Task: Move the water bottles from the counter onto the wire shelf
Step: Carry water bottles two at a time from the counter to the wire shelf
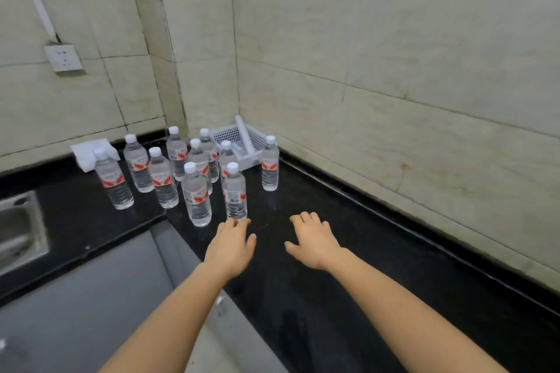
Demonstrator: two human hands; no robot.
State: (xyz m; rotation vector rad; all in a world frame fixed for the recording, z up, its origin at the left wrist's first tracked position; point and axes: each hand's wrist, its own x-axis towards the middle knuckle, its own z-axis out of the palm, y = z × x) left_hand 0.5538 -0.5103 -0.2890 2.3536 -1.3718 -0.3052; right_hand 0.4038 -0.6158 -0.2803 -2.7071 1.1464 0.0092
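Several clear water bottles with white caps and red labels stand upright in a cluster on the black counter [318,297], in its far corner. The nearest bottle [235,191] stands just beyond the fingertips of my left hand [231,247], which is open, palm down. Another near bottle [197,195] is to its left. One bottle [270,164] stands apart on the right. My right hand [313,241] is open too, palm down over bare counter, holding nothing. No wire shelf is in view.
A white plastic basket [242,142] with a white tube in it sits in the corner behind the bottles. A white cloth [88,154] lies at the back left. A steel sink [18,227] is at the left edge. Tiled walls enclose the corner; a socket [63,57] is on the left wall.
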